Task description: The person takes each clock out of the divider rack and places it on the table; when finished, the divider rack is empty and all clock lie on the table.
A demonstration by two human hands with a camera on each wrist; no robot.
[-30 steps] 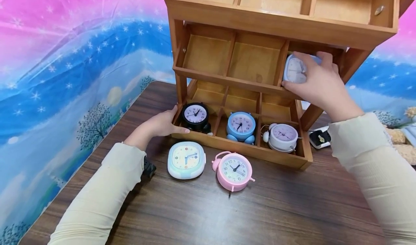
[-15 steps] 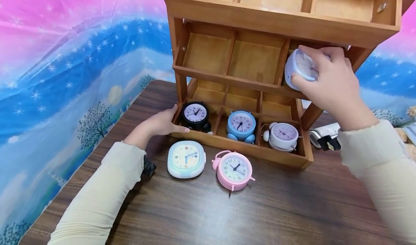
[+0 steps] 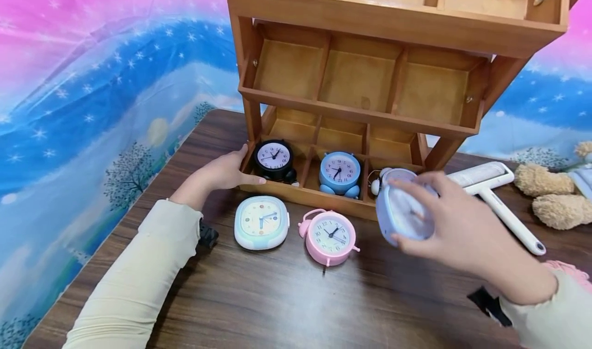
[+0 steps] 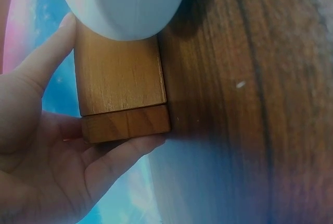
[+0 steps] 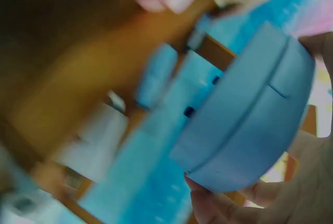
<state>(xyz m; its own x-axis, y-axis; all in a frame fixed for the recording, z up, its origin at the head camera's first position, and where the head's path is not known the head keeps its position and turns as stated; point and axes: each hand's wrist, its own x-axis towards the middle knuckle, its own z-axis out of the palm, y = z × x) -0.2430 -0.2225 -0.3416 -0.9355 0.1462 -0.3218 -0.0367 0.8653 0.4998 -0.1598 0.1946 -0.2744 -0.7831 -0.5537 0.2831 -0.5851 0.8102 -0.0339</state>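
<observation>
My right hand (image 3: 472,236) holds a light-blue squarish alarm clock (image 3: 392,213) above the table, in front of the shelf's bottom right compartment. The right wrist view shows the back of this clock (image 5: 250,114) between thumb and fingers. My left hand (image 3: 215,174) grips the bottom left corner of the wooden shelf (image 3: 356,110); the left wrist view shows thumb and fingers around that corner (image 4: 122,78). The bottom tier holds a black clock (image 3: 273,161), a blue clock (image 3: 339,171) and a white clock (image 3: 375,186), partly hidden. On the table lie a white-and-mint clock (image 3: 261,221) and a pink clock (image 3: 330,237).
A white lint roller (image 3: 511,221) lies to the right of the shelf, beside plush teddy legs (image 3: 546,179). Pink material (image 3: 570,271) shows by my right sleeve. A patterned cloth backdrop (image 3: 129,107) stands behind the wooden table (image 3: 287,297).
My right hand has lifted the light-blue clock out of the middle tier's right compartment and brought it down and forward over the table. My left hand stays on the shelf corner.
</observation>
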